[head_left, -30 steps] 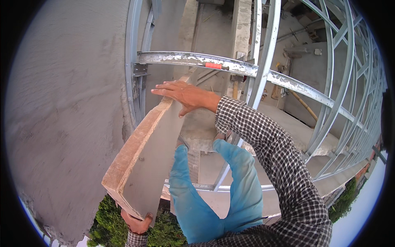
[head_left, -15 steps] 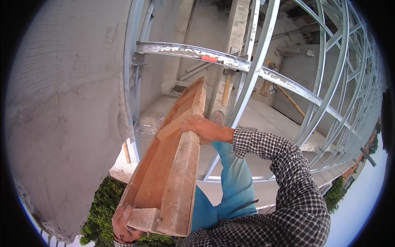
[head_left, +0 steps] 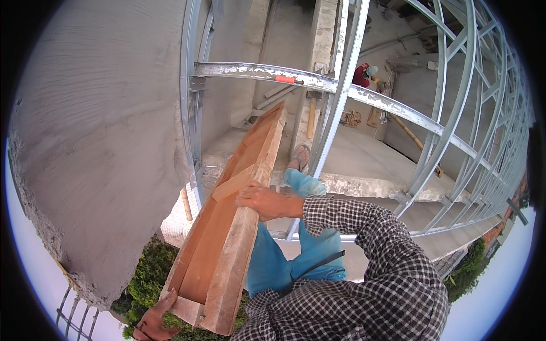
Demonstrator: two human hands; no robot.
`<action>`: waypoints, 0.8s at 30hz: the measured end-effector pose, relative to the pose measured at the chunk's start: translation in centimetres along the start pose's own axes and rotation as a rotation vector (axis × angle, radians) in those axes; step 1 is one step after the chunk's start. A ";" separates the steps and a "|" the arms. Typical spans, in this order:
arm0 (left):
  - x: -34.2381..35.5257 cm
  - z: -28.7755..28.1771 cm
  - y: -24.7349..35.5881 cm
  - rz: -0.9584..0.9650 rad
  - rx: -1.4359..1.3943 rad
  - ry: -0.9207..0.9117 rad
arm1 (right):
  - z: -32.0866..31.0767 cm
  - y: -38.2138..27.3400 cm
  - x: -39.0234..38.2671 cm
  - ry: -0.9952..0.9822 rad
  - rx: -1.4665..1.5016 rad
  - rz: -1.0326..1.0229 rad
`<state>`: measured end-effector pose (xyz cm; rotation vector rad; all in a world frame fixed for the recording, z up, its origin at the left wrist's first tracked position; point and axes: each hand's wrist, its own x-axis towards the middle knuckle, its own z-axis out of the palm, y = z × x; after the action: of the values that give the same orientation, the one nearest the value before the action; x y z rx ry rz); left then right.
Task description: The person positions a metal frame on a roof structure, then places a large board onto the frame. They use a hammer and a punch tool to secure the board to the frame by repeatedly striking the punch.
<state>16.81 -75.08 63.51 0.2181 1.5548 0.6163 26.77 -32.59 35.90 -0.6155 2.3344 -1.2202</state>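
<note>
hands on a long wooden trough (head_left: 227, 227) – right hand (head_left: 264, 200) curled over its rim, left hand (head_left: 152, 319) cupping the near end

Rough reddish wooden trough (head_left: 227, 227), coarse grey plastered wall (head_left: 96, 142), shiny galvanised metal frame (head_left: 335, 91), checked cloth sleeve (head_left: 387, 267).

the plastered wall (head_left: 102, 142) crowds the wooden trough (head_left: 227, 227) on the left; metal frame bars (head_left: 335, 108) block the right, open gaps between.
</note>
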 end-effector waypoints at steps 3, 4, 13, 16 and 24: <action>2.2 -4.3 4.5 -0.190 0.164 -0.280 | 2.3 -2.7 1.0 -0.075 0.025 -0.035; 5.3 -4.9 5.6 -0.107 0.194 -0.168 | 3.4 -3.8 1.5 -0.094 0.019 -0.039; 44.4 5.5 11.4 -0.402 0.369 -0.114 | 12.7 -11.7 3.6 -0.105 -0.053 -0.069; 47.8 11.6 7.5 -0.425 0.531 -0.172 | 21.0 -13.6 3.6 -0.041 0.670 0.292; 45.4 11.7 6.5 -0.550 0.470 -0.234 | 10.2 -18.0 4.1 -0.207 0.343 0.063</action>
<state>22.24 -44.28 28.03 0.1938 1.4260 -0.2054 32.46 -50.78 45.01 -0.5172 1.9029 -1.4126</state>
